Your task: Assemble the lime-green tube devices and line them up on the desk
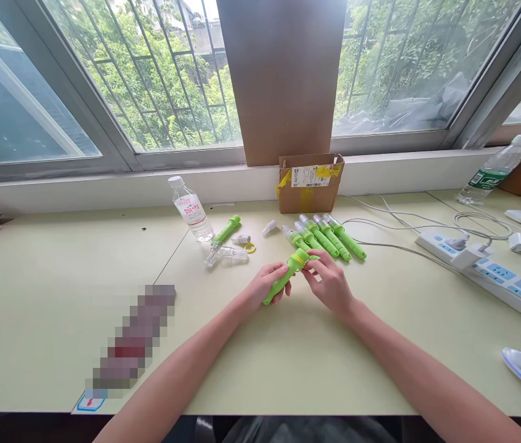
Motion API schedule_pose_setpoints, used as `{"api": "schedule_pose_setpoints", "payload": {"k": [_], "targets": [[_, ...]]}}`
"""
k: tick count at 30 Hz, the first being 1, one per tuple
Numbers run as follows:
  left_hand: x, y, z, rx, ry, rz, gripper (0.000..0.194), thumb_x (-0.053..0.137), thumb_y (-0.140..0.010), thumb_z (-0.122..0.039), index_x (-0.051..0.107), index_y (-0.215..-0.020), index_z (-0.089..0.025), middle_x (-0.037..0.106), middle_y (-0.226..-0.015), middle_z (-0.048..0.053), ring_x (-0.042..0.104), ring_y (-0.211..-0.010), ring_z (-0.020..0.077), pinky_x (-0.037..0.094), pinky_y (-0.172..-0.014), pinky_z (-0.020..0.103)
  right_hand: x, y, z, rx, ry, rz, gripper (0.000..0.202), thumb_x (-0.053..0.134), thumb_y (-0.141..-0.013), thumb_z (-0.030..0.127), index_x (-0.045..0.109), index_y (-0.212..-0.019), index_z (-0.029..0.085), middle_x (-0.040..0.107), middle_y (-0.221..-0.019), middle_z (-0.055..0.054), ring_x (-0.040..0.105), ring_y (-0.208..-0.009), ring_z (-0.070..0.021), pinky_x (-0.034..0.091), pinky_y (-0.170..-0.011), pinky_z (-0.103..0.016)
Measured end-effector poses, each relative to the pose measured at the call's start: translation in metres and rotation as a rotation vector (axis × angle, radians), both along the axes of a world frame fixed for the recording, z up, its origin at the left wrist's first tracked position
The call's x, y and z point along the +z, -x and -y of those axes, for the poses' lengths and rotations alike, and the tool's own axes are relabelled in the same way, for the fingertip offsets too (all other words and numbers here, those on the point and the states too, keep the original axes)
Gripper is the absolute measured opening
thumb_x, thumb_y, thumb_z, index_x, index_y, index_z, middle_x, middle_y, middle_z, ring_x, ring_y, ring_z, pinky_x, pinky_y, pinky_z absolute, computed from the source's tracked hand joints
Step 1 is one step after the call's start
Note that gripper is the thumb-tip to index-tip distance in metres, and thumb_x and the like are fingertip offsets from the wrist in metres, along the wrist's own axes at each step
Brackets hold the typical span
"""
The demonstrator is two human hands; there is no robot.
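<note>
Left hand (266,285) grips a green threaded tube (290,269) just below the centre of the frame, its fingers wrapped around the lower body, with the threaded end tilted toward the upper right. Right hand (332,289), beside it, has its thumb and fingertips gathered at a small green tab (315,258) by that threaded end; whether they pinch the tab firmly, I cannot tell.

Just above the right hand, five green tubes with clear ends (325,239) lie side by side on the pale table (325,369). Left of centre, another green tube (227,231) slants near a labelled water bottle (191,209). Beside this tube are a clear plastic cap (235,255), a small clear-and-grey insert (242,239) and a yellow ring (250,252). Between these and the row sits a small translucent piece (269,227).

An open cardboard box (306,198) stands at upper centre against the window wall. Toward the right edge, a white power strip (505,280) holds plugged-in adapters, and a green-labelled bottle (491,175) stands at the upper right.
</note>
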State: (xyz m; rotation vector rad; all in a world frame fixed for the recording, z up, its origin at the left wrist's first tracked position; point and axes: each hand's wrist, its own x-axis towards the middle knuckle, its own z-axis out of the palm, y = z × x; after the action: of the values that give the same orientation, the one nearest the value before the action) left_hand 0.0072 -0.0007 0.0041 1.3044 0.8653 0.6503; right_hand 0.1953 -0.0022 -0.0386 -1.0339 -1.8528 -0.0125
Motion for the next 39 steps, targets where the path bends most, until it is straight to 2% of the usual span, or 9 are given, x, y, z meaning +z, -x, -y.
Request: {"api": "schedule_pose_setpoints", "payload": {"k": [5, 8, 10, 12, 15, 26, 30, 36, 39], "targets": [[-0.003, -0.002, -0.001, 0.130, -0.164, -0.062, 0.037, 0.055, -0.080, -0.053, 0.046, -0.092, -0.020, 0.059, -0.073, -0.001, 0.049, -0.045, 0.0072, 0.034, -0.041, 0.020, 0.000, 0.002, 0.002, -0.001, 0.025, -0.016, 0.010, 0.054, -0.088, 0.020, 0.059, -0.080, 0.020, 0.061, -0.108, -0.010, 0.065, -0.071, -0.0150, 0.058, -0.055, -0.028], [-0.010, 0.002, -0.004, 0.287, -0.468, -0.253, 0.028, 0.058, -0.080, -0.045, 0.045, -0.091, -0.022, 0.057, -0.073, -0.003, 0.054, -0.057, 0.0099, 0.040, -0.052, 0.022, 0.002, 0.004, 0.003, 0.035, 0.044, -0.056, 0.006, 0.052, -0.089, 0.020, 0.058, -0.091, 0.020, 0.059, -0.109, -0.010, 0.065, -0.068, -0.0128, 0.058, -0.056, -0.028], [-0.016, 0.005, -0.007, 0.369, -0.740, -0.470, 0.021, 0.058, -0.080, -0.036, 0.048, -0.091, -0.022, 0.058, -0.077, -0.002, 0.056, -0.066, 0.0124, 0.040, -0.059, 0.024, 0.003, 0.005, 0.005, 0.055, 0.058, -0.096, 0.015, 0.051, -0.090, 0.020, 0.055, -0.104, 0.021, 0.058, -0.109, -0.010, 0.064, -0.068, -0.0123, 0.058, -0.056, -0.028], [-0.021, 0.007, -0.009, 0.378, -0.956, -0.668, 0.014, 0.056, -0.082, -0.029, 0.050, -0.092, -0.022, 0.061, -0.084, 0.001, 0.058, -0.071, 0.0147, 0.039, -0.061, 0.025, 0.004, 0.006, 0.006, 0.066, 0.073, -0.121, 0.026, 0.049, -0.090, 0.020, 0.049, -0.116, 0.022, 0.059, -0.108, -0.009, 0.064, -0.069, -0.0127, 0.058, -0.057, -0.028], [-0.026, 0.008, -0.010, 0.332, -1.099, -0.834, 0.012, 0.051, -0.084, -0.023, 0.051, -0.096, -0.021, 0.062, -0.089, 0.004, 0.060, -0.075, 0.0167, 0.037, -0.059, 0.026, 0.005, 0.006, 0.006, 0.091, 0.078, -0.105, 0.031, 0.047, -0.090, 0.019, 0.047, -0.120, 0.023, 0.059, -0.107, -0.008, 0.064, -0.069, -0.0129, 0.058, -0.056, -0.027], [-0.028, 0.007, -0.010, 0.306, -1.103, -0.900, 0.022, 0.048, -0.087, -0.031, 0.048, -0.108, -0.021, 0.064, -0.092, 0.005, 0.063, -0.080, 0.0181, 0.039, -0.060, 0.025, 0.004, 0.005, 0.005, 0.053, 0.114, -0.120, 0.029, 0.050, -0.091, 0.028, 0.050, -0.119, 0.024, 0.060, -0.107, -0.009, 0.064, -0.066, -0.0139, 0.058, -0.054, -0.029], [-0.027, 0.006, -0.007, 0.255, -1.051, -0.892, 0.038, 0.047, -0.088, -0.031, 0.040, -0.123, -0.020, 0.064, -0.093, 0.006, 0.065, -0.080, 0.0201, 0.040, -0.059, 0.026, 0.002, 0.006, 0.004, 0.035, 0.147, -0.107, 0.029, 0.052, -0.091, 0.031, 0.050, -0.119, 0.023, 0.060, -0.107, -0.009, 0.064, -0.066, -0.0138, 0.057, -0.054, -0.028], [-0.021, 0.004, -0.007, 0.204, -0.976, -0.986, 0.054, 0.044, -0.086, -0.024, 0.028, -0.137, -0.023, 0.061, -0.113, 0.010, 0.065, -0.082, 0.0224, 0.041, -0.058, 0.028, -0.002, 0.008, 0.003, 0.007, 0.147, -0.038, 0.027, 0.047, -0.092, 0.027, 0.050, -0.119, 0.023, 0.062, -0.105, -0.008, 0.064, -0.070, -0.0157, 0.056, -0.057, -0.029], [-0.019, 0.005, -0.008, 0.209, -0.902, -1.087, 0.052, 0.043, -0.086, -0.023, 0.028, -0.136, -0.023, 0.063, -0.108, 0.010, 0.065, -0.083, 0.0236, 0.041, -0.060, 0.029, -0.001, 0.009, -0.002, -0.056, 0.077, 0.041, 0.028, 0.046, -0.091, 0.024, 0.051, -0.118, 0.023, 0.063, -0.108, -0.009, 0.065, -0.082, -0.0197, 0.055, -0.062, -0.031]]}}
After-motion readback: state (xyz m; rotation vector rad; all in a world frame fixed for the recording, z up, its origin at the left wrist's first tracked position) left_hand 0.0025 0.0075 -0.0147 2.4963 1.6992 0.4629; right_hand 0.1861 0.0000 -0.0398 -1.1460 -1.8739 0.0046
